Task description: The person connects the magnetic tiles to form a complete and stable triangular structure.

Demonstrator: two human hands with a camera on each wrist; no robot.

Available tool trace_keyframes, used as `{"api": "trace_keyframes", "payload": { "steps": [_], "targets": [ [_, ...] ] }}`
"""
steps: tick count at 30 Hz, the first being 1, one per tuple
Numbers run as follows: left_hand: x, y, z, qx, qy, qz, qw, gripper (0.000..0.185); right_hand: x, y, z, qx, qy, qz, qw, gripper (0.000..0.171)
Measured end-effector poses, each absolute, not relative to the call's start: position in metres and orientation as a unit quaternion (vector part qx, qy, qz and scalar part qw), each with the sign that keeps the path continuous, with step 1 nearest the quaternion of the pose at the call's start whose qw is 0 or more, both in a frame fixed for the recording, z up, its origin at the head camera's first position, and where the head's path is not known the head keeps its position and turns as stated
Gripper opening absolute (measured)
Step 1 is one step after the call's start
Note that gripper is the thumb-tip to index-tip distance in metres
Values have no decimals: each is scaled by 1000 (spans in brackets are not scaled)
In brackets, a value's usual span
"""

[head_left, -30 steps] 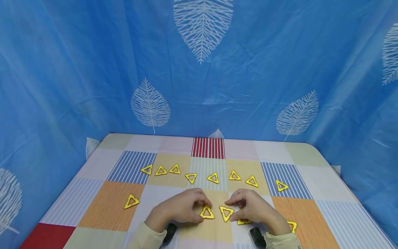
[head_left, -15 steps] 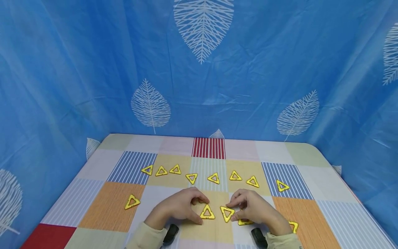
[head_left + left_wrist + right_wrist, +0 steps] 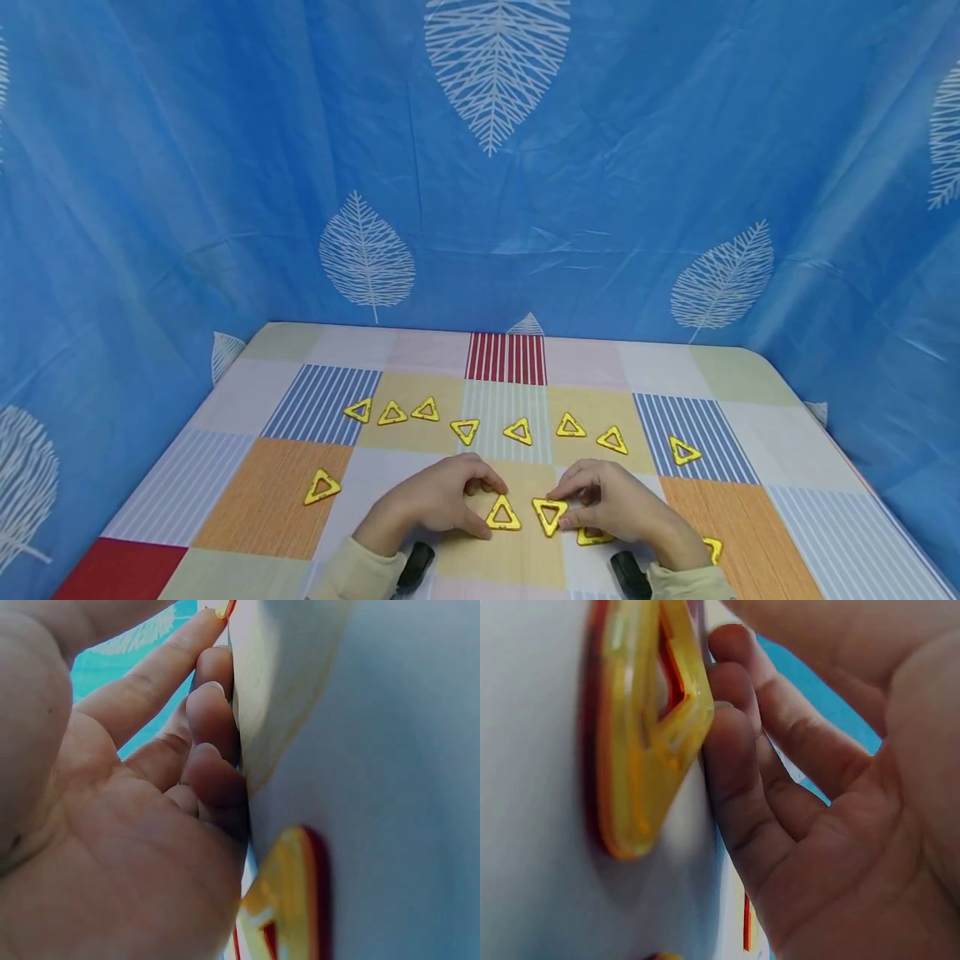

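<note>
Two yellow triangular frame tiles lie side by side at the front middle of the head view. My left hand (image 3: pixel 442 497) is at the left tile (image 3: pixel 503 514), index fingertip just above its top corner and thumb by its lower left corner. These fingers are spread wider than the tile. My right hand (image 3: pixel 615 500) pinches the right tile (image 3: pixel 550 518) at its right side with thumb and index finger. Under the right palm, another yellow tile (image 3: pixel 595 537) is partly hidden. A yellow tile (image 3: pixel 289 892) with a red edge shows near the left palm in the left wrist view.
A loose row of several yellow tiles (image 3: pixel 465 430) crosses the table behind the hands. One tile (image 3: pixel 322 487) lies on the left, and another (image 3: pixel 712 548) is partly covered by the right forearm. Blue leaf-printed cloth (image 3: pixel 525 233) hangs behind the patchwork tablecloth (image 3: pixel 270 500).
The left thumb and index finger have spread apart around the left tile, loosening from it. My right hand stays at its tile. The whole head view has shifted slightly.
</note>
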State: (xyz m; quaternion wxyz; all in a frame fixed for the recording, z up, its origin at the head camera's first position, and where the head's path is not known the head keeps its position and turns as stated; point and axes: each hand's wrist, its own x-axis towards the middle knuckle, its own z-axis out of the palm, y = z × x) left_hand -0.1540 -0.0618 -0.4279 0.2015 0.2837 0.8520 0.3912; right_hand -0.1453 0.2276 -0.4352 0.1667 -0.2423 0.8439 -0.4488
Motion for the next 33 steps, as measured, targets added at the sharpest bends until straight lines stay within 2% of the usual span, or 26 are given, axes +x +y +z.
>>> {"api": "trace_keyframes", "payload": {
  "steps": [16, 23, 33],
  "targets": [
    [-154, -59, -429, 280, 862, 376, 194, 40, -142, 220, -438, -238, 808, -517, 154, 21],
    [-152, -58, -427, 289, 862, 373, 185, 39, -142, 215, -436, -238, 824, -497, 131, 19],
    [-150, -52, -428, 268, 876, 355, 184, 39, -143, 206, -435, -247, 834, -474, 134, 17]
  ]
}}
